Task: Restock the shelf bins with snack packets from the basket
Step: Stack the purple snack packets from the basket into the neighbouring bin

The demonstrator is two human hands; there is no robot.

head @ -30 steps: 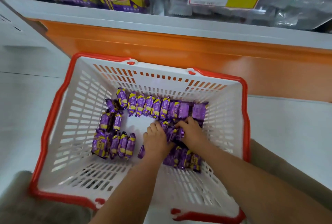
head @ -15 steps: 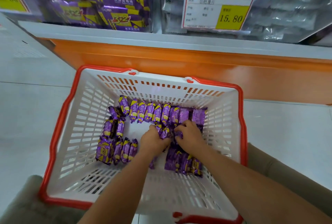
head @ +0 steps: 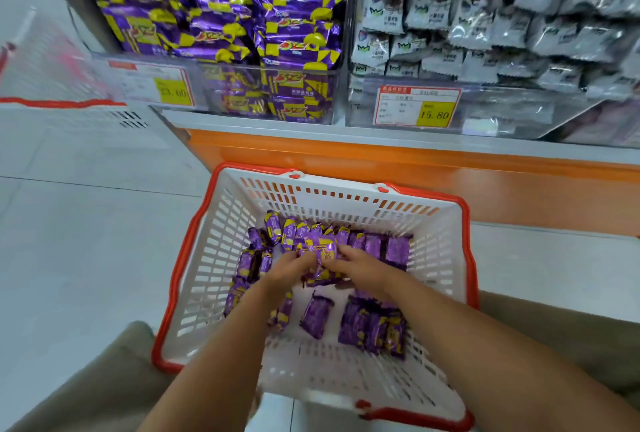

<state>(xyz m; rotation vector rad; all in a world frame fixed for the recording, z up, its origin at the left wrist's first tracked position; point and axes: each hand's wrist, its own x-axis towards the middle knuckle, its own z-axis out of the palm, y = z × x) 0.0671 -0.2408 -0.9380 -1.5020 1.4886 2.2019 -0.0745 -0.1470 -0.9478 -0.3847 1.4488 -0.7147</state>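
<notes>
Lifting phase, head view. Both hands have come up off the basket floor since half a second ago. The fingers of the left hand (head: 289, 270) and right hand (head: 365, 270) are curled and clamped on a bunch of purple packets (head: 322, 251), held above the basket (head: 465, 269). Loose packets (head: 315, 315) remain on its floor. The view has tilted up, and the purple bin (head: 277, 51) on the shelf now shows, heaped high. Judgement: gathering is done, and the carry to the bin comes next.

price label (head: 420, 107) — 15.80 | orange plinth (head: 519, 182) | pale tiled floor (head: 86, 241)
</notes>
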